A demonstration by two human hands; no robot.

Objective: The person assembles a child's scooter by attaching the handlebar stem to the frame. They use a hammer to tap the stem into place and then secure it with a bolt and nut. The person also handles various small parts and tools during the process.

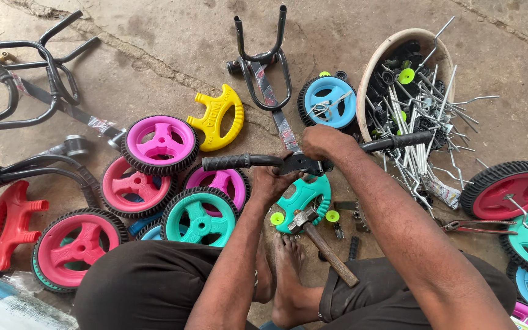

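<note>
The left hand [270, 180] is closed around the middle of a black handlebar [313, 156], just beside its ribbed left grip [226, 162]. The right hand [320, 143] presses from above on the same bar near the stem, its fingers curled down over it; how tightly they close I cannot tell. The handlebar lies across a black fork frame [269, 73] that rests on the concrete floor [154, 49]. Under the bar lies a teal plastic seat piece [304, 198], and a hammer [325, 241] with a wooden handle is near the bare feet [288, 269]. To the left are pink, magenta and teal toy wheels [160, 143], and a yellow seat piece [218, 116]. A basket [392, 49] full of metal rods stands at the right, beside a blue wheel [330, 101]
</note>
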